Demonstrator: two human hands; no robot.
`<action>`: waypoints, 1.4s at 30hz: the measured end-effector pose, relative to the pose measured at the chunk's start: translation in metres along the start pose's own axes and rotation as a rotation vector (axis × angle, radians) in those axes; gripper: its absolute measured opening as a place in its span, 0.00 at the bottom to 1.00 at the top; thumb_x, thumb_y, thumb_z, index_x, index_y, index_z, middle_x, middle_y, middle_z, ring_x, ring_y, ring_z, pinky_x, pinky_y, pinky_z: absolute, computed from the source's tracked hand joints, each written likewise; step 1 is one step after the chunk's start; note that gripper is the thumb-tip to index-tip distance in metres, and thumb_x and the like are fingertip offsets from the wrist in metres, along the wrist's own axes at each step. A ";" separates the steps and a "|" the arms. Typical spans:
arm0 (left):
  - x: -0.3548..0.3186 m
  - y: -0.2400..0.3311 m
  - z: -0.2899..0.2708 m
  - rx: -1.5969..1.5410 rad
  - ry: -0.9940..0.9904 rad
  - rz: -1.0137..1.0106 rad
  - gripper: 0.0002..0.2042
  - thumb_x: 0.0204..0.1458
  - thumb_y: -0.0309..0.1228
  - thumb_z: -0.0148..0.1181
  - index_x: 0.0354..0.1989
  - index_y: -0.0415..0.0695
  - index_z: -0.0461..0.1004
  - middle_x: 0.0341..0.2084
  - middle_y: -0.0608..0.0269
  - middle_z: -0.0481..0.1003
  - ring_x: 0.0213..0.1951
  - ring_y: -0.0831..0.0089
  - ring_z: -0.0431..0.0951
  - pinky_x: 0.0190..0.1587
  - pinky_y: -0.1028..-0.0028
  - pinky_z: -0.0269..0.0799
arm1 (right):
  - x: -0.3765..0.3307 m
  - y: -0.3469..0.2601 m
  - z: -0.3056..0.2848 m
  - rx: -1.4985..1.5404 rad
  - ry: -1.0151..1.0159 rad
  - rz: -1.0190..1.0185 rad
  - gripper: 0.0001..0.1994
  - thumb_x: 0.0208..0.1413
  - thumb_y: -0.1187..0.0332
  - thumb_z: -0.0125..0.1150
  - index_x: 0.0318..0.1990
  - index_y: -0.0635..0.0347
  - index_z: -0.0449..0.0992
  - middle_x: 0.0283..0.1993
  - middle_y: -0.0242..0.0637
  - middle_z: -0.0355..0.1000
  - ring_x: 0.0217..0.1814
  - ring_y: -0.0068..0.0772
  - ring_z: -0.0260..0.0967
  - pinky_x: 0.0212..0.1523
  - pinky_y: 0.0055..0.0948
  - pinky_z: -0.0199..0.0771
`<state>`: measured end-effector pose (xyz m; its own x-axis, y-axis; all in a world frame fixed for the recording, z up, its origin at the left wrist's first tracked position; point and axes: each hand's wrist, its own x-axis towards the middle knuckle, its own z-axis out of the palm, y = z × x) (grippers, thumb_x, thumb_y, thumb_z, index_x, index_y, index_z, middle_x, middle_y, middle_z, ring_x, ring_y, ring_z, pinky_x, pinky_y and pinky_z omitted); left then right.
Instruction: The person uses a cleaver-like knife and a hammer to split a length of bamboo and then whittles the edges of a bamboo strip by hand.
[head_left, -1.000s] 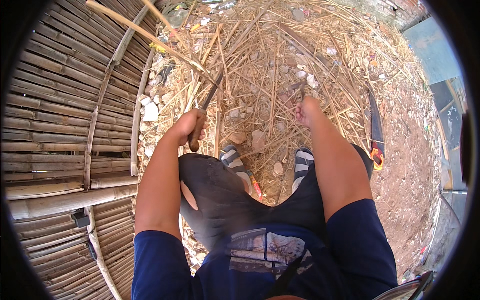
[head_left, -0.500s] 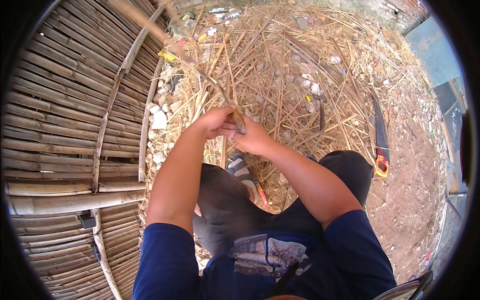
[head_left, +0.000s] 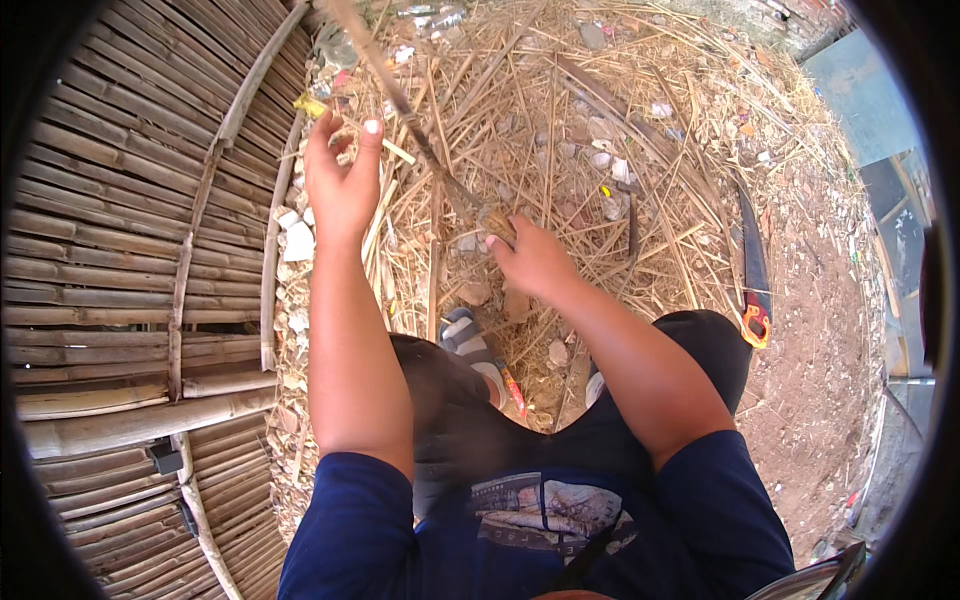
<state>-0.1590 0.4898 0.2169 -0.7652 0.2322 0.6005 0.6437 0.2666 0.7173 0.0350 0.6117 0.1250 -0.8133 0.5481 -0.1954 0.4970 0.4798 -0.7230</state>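
The right hand [head_left: 538,262] grips the knife handle [head_left: 496,225], blade [head_left: 429,153] pointing away, probably for safety. The left hand [head_left: 341,188] is spread, empty

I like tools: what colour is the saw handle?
Saw handle: mostly orange, best seen in the head view.

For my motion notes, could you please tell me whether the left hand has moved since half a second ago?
Yes, the left hand has moved forward and left, closer to the bamboo wall.
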 end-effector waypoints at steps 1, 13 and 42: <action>-0.001 -0.005 -0.002 -0.080 -0.031 0.005 0.27 0.57 0.45 0.66 0.56 0.35 0.70 0.41 0.55 0.76 0.39 0.72 0.77 0.40 0.71 0.74 | -0.002 -0.004 -0.004 -0.045 -0.036 -0.026 0.27 0.57 0.54 0.57 0.55 0.70 0.70 0.39 0.61 0.76 0.45 0.61 0.75 0.48 0.49 0.74; 0.001 -0.019 -0.033 -0.211 0.044 -0.192 0.11 0.58 0.35 0.66 0.39 0.39 0.80 0.24 0.68 0.79 0.28 0.84 0.74 0.33 0.79 0.70 | 0.012 -0.024 -0.006 -0.045 -0.122 -0.070 0.26 0.58 0.52 0.57 0.49 0.71 0.73 0.40 0.59 0.77 0.45 0.60 0.76 0.48 0.49 0.75; 0.011 -0.028 -0.043 0.202 0.284 -0.016 0.13 0.56 0.36 0.64 0.29 0.38 0.76 0.20 0.55 0.77 0.21 0.64 0.76 0.26 0.67 0.70 | -0.007 -0.027 0.034 -0.064 0.016 -0.170 0.23 0.62 0.52 0.56 0.51 0.65 0.73 0.33 0.55 0.77 0.37 0.60 0.76 0.41 0.48 0.75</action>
<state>-0.1860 0.4447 0.2185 -0.7283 -0.0359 0.6843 0.5979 0.4547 0.6602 0.0173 0.5713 0.1234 -0.8825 0.4660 -0.0632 0.3716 0.6087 -0.7011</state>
